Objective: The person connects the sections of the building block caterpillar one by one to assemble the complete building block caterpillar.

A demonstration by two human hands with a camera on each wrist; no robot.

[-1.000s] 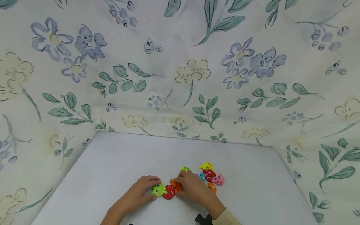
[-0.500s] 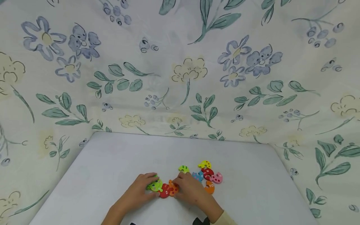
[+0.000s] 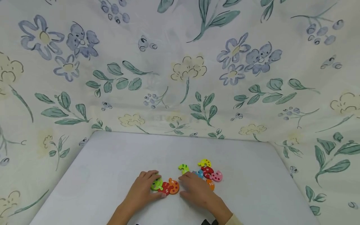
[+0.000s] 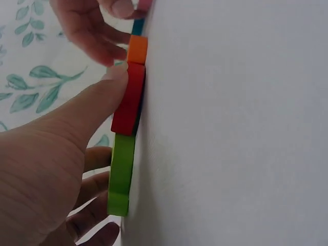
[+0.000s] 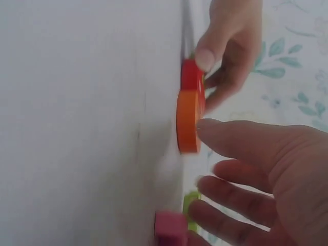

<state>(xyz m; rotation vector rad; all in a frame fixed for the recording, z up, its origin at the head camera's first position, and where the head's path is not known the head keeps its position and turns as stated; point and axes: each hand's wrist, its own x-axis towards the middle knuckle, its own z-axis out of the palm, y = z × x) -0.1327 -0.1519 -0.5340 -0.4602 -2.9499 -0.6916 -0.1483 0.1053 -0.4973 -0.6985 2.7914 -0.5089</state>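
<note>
A green caterpillar-face puzzle piece, a red piece marked 2 and a spotted orange piece marked 3 lie joined in a row on the white table. My left hand holds the row's left end, fingers behind the green face and thumb against the red piece. To the right, my right hand has its fingers loosely spread, holding nothing. In the right wrist view its thumb overlaps the edge of the orange piece.
Beyond my right hand lie loose pieces: light green, yellow, red, pink, blue and an orange one marked 10, partly hidden. Flowered cloth hangs behind the white table.
My right hand has let go of the orange piece marked 3 and shifted slightly right. My left thumb has moved along to the red piece. The row has tilted and turned slightly.
</note>
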